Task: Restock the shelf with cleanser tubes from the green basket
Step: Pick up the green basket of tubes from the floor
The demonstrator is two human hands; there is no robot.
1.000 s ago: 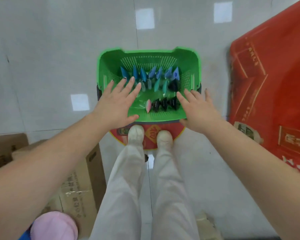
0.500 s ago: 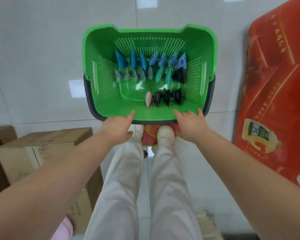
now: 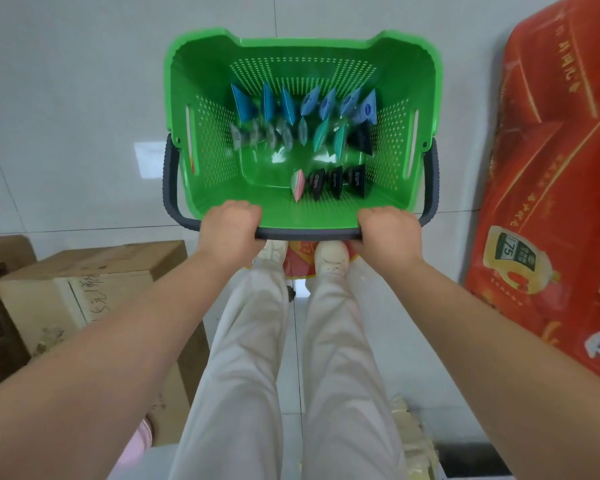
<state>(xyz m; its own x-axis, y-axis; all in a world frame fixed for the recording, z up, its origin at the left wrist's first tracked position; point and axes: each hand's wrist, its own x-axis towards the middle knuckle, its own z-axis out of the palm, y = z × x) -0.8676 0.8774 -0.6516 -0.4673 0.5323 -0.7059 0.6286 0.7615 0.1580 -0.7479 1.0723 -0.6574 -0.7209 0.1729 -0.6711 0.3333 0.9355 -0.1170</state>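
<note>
From the head camera I look straight down on the green basket (image 3: pixel 302 209), with my left hand (image 3: pixel 230 227) and right hand (image 3: pixel 388 233) both at its near edge. The left grip is clamped on the grey handle (image 3: pixel 309 233), fingers curled over it and the near rim; the right grip is clamped on the same bar further right. The cleanser tubes (image 3: pixel 305 109) stand upright inside: blue ones along the far wall, clear, teal and one black in the middle row, and a pink one with three black ones nearest me. My white trousers (image 3: pixel 250 358) and shoes (image 3: pixel 331 259) show below the basket, cardboard boxes (image 3: pixel 84 285) to my left, and a red printed carton (image 3: pixel 548 202) to my right.
</note>
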